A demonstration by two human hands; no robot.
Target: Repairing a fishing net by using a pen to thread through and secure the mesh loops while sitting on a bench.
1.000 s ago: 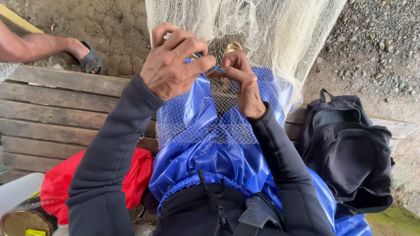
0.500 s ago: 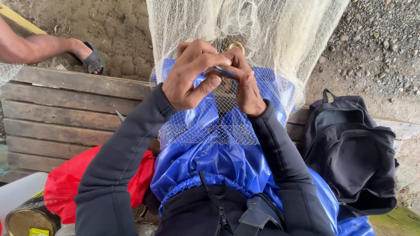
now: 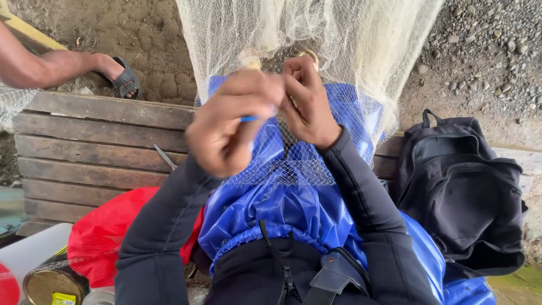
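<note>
Both hands are raised in front of the person, working at a pale fishing net (image 3: 339,51) that hangs from above and drapes over the lap. The left hand (image 3: 228,127) is blurred; its grip is closed on a thin blue tool (image 3: 248,118), of which only a short end shows between thumb and fingers, so its kind cannot be told. The right hand (image 3: 307,101) stands just beside the left, fingertips pinched together on the mesh, touching or nearly touching the left hand's fingers. The net's lower edge lies across blue waterproof trousers (image 3: 282,209). Both arms are in dark sleeves. The person sits on a weathered wooden table (image 3: 90,147) of planks, on which a small knife blade (image 3: 165,157) lies near the left forearm. A red bag (image 3: 107,237) rests at the left side, with a round tin (image 3: 53,282) below it. A black backpack (image 3: 457,186) stands at the right. Another person's foot in a dark sandal (image 3: 121,79) rests on the ground at upper left, well apart.
</note>
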